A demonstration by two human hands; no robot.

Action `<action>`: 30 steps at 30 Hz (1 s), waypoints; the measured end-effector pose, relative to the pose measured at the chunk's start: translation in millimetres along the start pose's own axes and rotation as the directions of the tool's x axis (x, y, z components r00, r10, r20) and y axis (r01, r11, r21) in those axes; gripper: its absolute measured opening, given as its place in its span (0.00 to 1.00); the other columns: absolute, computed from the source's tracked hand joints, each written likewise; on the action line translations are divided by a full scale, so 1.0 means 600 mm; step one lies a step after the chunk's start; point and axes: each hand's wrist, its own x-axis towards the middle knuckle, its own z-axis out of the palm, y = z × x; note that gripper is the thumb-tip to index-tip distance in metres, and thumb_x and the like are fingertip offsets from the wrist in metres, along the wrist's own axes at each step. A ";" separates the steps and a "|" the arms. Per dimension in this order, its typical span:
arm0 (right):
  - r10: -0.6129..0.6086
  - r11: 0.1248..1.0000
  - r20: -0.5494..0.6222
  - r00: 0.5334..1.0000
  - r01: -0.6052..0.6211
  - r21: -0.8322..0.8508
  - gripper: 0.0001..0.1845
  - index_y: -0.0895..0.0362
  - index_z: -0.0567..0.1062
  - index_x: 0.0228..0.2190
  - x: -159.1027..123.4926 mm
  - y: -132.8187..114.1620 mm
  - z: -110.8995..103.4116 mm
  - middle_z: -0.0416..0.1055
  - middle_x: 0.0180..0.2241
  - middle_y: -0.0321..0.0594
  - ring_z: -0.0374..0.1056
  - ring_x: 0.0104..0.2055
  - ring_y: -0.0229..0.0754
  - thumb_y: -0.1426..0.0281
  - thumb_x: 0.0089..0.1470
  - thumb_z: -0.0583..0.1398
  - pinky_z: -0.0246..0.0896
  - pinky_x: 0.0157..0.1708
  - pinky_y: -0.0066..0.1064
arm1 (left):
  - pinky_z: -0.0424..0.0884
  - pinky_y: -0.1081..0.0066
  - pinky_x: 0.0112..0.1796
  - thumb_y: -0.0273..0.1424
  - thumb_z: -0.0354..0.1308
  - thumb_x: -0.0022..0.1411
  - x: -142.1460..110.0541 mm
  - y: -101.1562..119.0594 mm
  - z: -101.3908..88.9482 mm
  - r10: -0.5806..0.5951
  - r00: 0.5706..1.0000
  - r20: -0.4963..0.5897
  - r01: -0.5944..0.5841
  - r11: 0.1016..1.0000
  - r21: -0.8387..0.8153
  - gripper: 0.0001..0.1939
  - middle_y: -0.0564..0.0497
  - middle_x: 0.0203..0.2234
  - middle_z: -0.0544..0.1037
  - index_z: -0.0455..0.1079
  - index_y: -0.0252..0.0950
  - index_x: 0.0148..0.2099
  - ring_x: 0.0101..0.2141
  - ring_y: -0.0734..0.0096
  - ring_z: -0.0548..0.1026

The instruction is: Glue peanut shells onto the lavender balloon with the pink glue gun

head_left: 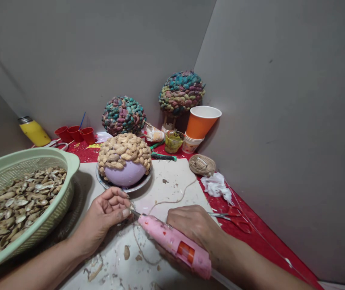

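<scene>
My right hand is wrapped round a pink hot glue gun, which points up and to the left. Its metal nozzle reaches the fingertips of my left hand. Those fingers are closed in a pinch; what lies between them is too small and hidden to name. Just beyond, a lilac balloon partly covered with peanut shells rests in a shallow dish. A bare lilac patch faces me. Thin twine runs across the board, passing behind the glue gun.
At left stands a green colander full of peanut shells. Behind are two coloured shell-covered balls, red cups, a yellow bottle and an orange cup. Red-handled scissors, a twine ball and crumpled plastic lie at right.
</scene>
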 end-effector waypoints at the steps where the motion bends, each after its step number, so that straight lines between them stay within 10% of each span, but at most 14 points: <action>1: -0.003 1.000 0.000 1.000 0.003 0.008 0.12 0.55 0.62 0.23 0.000 -0.001 0.000 0.62 0.21 0.32 0.52 0.21 0.34 0.66 0.56 0.56 0.40 0.23 0.31 | 0.67 0.81 0.31 0.26 0.69 0.53 0.000 0.000 0.000 0.000 1.000 0.004 0.000 1.000 0.000 0.14 0.56 0.28 0.75 0.68 0.35 0.39 0.28 0.82 0.70; 30: 0.041 0.999 -0.037 0.998 -0.042 -0.025 0.13 0.55 0.62 0.22 -0.004 0.003 0.002 0.62 0.21 0.31 0.53 0.20 0.34 0.65 0.54 0.59 0.40 0.22 0.31 | 0.67 0.81 0.31 0.25 0.69 0.51 -0.006 -0.003 0.000 -0.029 0.999 0.013 0.029 1.000 -0.004 0.15 0.55 0.29 0.75 0.68 0.35 0.39 0.28 0.81 0.70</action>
